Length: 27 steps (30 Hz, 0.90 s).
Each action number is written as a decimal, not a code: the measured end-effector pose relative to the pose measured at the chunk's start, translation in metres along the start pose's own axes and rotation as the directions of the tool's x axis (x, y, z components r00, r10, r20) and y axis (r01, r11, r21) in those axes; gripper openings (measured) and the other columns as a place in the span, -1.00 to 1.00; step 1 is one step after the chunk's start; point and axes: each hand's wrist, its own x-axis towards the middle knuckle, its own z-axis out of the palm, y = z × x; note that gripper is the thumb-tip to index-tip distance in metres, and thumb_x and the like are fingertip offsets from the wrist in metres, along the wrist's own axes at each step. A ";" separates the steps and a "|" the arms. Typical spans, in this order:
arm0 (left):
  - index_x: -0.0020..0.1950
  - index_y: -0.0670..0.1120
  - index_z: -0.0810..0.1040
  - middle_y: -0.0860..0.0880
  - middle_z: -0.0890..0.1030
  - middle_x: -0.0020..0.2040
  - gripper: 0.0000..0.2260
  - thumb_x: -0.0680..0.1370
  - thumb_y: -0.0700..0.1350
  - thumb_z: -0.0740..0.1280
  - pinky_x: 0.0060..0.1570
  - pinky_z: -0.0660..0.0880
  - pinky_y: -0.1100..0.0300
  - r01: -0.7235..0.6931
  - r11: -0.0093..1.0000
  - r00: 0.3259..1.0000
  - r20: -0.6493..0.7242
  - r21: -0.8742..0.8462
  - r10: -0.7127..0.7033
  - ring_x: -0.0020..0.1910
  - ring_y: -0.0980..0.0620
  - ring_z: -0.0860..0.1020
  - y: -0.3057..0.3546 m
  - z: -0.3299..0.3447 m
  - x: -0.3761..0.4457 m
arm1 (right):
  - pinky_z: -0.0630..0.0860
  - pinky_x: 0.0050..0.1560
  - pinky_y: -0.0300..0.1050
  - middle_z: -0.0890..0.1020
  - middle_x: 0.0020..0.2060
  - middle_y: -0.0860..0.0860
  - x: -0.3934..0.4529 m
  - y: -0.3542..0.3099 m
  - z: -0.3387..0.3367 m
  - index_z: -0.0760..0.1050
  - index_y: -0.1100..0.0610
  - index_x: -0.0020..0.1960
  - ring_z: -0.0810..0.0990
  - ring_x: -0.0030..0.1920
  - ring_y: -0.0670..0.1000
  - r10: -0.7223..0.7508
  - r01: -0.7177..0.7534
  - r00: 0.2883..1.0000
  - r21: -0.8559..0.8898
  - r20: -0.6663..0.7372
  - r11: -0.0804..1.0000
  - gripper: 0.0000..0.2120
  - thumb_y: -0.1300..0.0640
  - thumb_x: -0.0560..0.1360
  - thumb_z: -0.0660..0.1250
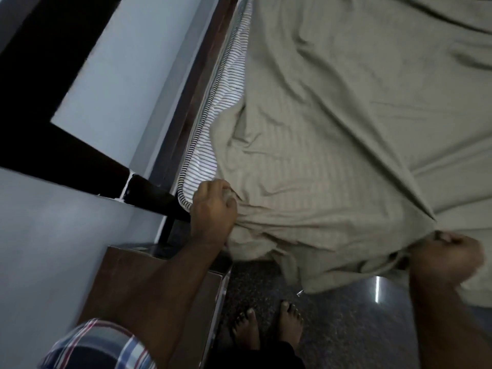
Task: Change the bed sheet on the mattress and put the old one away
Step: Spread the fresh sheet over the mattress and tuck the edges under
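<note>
Gripping: left hand (213,206) bunches the beige sheet (332,134) at the striped mattress (229,91) corner; right hand (447,258) clutches its hanging edge.
Sheet: spread over the mattress, corner bare.
Risk: uneven pulling could drag it off-centre.

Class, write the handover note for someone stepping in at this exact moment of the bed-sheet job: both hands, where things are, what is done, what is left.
Left hand: grips the beige sheet at the mattress corner.
Right hand: grips the same sheet's bunched edge, off the bed's side.
The sheet lies rumpled over most of the striped mattress; a strip along the headboard side is bare.
Whether this sheet is going on or coming off cannot be told from the picture.
No second sheet in view.
</note>
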 end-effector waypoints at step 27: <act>0.38 -0.05 0.54 -0.08 0.53 0.38 -0.64 0.61 0.00 0.25 0.19 0.48 0.02 -0.269 0.470 0.697 0.507 0.841 -0.507 0.33 -0.12 0.52 -0.009 -0.087 0.033 | 0.45 0.18 -0.11 0.63 0.19 0.08 -0.169 -0.020 0.119 0.50 0.10 0.38 0.60 0.17 0.08 -0.522 0.635 0.337 0.220 0.784 0.740 -0.57 0.15 0.52 0.34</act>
